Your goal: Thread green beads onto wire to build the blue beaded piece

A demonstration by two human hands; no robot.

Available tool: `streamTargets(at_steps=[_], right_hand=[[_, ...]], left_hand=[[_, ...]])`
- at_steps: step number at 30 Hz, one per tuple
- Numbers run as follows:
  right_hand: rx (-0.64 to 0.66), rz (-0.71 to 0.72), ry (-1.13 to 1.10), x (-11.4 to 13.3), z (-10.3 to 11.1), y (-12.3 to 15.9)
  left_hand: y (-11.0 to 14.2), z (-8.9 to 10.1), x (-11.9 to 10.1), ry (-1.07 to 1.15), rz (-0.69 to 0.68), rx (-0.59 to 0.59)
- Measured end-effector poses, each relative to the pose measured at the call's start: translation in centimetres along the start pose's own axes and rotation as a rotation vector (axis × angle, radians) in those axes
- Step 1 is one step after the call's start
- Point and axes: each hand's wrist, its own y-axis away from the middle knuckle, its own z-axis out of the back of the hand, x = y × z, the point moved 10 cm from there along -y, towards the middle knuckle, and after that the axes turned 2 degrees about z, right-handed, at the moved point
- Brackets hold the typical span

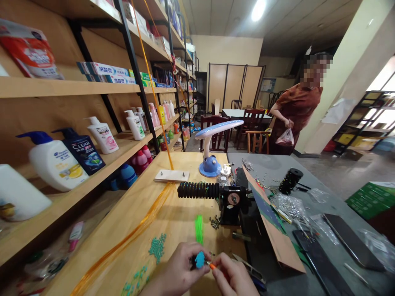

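Near the table's front edge, my left hand (182, 267) is closed around a small dark piece with a bright blue lumpy end (200, 260). My right hand (231, 274) pinches a small orange thing with a metallic tip (212, 266), which points toward the blue-ended piece. Whether the two touch, I cannot tell. Just beyond my hands lies a bundle of bright green strands (199, 229). Small teal pieces (157, 246) form a pile to the left, and small metal parts (215, 222) lie beyond on the right.
A black ridged roller on a stand (197, 190) and a blue lamp (210, 166) stand further back. Orange strands (138, 228) run across the wooden table (123, 222). Scissors (251, 269), phones (352, 238) and a cardboard strip (274, 230) lie right. A person (298, 102) stands behind.
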Motion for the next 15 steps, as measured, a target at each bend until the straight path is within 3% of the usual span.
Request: streamTargets(at_steps=[8, 15], right_hand=[[0.051, 0.002, -0.037, 0.5, -0.2, -0.2], [-0.034, -0.065, -0.077, -2.2, 0.0, 0.6]], left_hand=[[0.2, -0.1, -0.5, -0.080, -0.053, 0.058], [0.1, -0.2, 1.0, -0.063, 0.039, 0.067]])
